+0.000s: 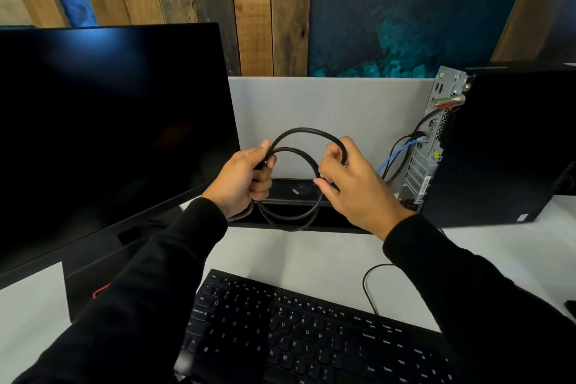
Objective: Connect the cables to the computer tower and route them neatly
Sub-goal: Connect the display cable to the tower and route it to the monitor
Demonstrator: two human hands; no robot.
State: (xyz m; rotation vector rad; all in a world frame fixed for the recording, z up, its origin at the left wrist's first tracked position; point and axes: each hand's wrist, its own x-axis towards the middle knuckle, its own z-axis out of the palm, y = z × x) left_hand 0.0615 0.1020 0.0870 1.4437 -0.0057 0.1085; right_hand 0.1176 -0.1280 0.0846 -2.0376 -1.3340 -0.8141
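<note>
my left hand [241, 179] and right hand [352, 184] both gripping a coiled black cable [307, 132], computer tower [498, 146] far right on the desk [311, 256]

The coiled black cable [307, 134] looks like smooth, faintly shiny rubber or plastic. The computer tower [498, 146], at right of the frame, has a matt black side and a bare, perforated grey metal back panel [431, 146]. A glossy blue cable [394, 154] runs from that panel. The monitor [103, 121], at left, has a glossy dark screen. The keyboard [311, 330], at bottom, is matt black plastic. The worktop [311, 249] is smooth, matt and pale. The divider [327, 103] behind looks like grey cloth, and rough wood planks [249, 9] stand above it. The sleeves [146, 290] are matt black cloth.
</note>
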